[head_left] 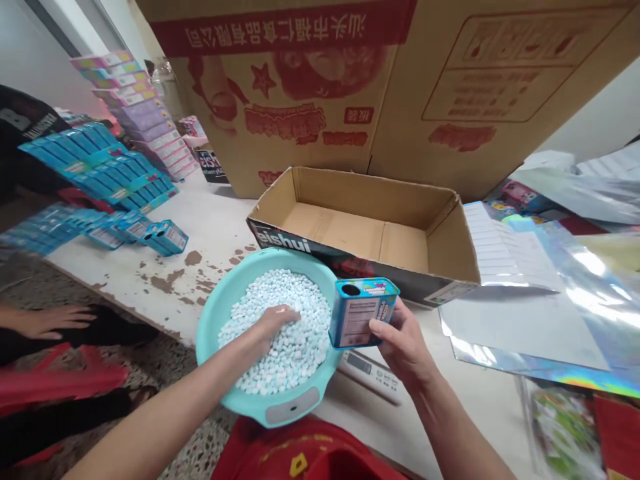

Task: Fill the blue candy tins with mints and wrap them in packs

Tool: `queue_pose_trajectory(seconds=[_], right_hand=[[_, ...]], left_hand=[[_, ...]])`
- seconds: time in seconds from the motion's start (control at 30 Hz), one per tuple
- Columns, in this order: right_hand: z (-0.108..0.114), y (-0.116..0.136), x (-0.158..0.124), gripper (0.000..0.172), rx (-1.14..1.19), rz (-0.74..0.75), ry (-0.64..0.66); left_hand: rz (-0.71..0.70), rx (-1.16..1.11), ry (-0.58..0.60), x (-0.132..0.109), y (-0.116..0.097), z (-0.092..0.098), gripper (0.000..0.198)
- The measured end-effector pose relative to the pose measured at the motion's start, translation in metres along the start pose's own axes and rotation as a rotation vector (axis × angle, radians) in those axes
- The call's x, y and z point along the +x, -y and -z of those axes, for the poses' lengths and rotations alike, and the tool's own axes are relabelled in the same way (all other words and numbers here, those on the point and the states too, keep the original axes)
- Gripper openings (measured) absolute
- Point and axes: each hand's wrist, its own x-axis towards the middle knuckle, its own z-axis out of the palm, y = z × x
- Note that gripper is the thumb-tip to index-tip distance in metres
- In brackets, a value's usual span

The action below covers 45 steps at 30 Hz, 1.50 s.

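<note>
A turquoise plastic basin (207,313) holds a heap of small pale white-blue candies (300,347). My left hand (273,325) reaches down into this heap. Its fingers are mostly buried, so their grip is hidden. At the basin's right rim, my right hand (403,337) is closed around a blue rectangular tin (361,319), thumb on the labelled front. The tin stands upright, with a dark round hole in its top. Below it, partly covered by the basin, lies a white digital scale (373,377) with a small display.
An open cardboard tray (350,230) sits behind the basin, before a large carton (320,87). Several blue tins (170,237) stand left, near stacked boxes (145,120). Shiny sheets (520,327) lie right. Another person's hand (45,323) rests at the left.
</note>
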Motion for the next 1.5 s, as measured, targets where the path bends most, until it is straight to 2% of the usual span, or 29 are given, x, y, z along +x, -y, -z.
queue_pose_trajectory(seconds=[0.1,0.2,0.3,0.4,0.47,0.57,0.67,0.77,1.07,1.3,1.5], right_hand=[[-0.012,-0.004,-0.007,0.048,-0.078,-0.002,-0.021],[-0.025,-0.003,-0.011,0.037,-0.215,0.057,-0.022],[-0.041,-0.004,-0.011,0.033,-0.360,0.178,-0.048],[-0.057,-0.012,-0.006,0.030,-0.586,0.321,-0.031],[-0.065,-0.019,0.000,0.028,-0.728,0.377,0.009],[-0.073,-0.027,0.006,0.030,-0.843,0.401,0.049],[-0.075,-0.031,0.008,0.030,-0.876,0.421,0.038],[-0.075,-0.029,0.008,0.031,-0.883,0.431,0.035],[-0.071,-0.027,0.009,0.034,-0.844,0.397,0.046],[-0.071,-0.025,0.010,0.033,-0.835,0.383,0.053],[-0.072,-0.024,0.011,0.034,-0.807,0.368,0.063]], left_hand=[[0.083,-0.224,0.012,-0.006,-0.011,0.000,0.028],[0.078,-0.406,0.004,-0.014,-0.027,0.002,0.024],[-0.086,-0.502,0.060,-0.029,-0.044,0.002,0.019],[-0.276,-0.576,0.064,-0.044,-0.059,-0.004,0.018],[-0.375,-0.609,0.035,-0.048,-0.064,-0.009,0.020],[-0.464,-0.619,-0.069,-0.045,-0.063,-0.017,0.025],[-0.514,-0.632,-0.144,-0.039,-0.059,-0.021,0.031],[-0.568,-0.627,-0.149,-0.036,-0.056,-0.020,0.032],[-0.599,-0.525,-0.163,-0.035,-0.057,-0.022,0.030],[-0.586,-0.463,-0.118,-0.034,-0.055,-0.020,0.031],[-0.650,-0.428,-0.102,-0.033,-0.053,-0.017,0.025]])
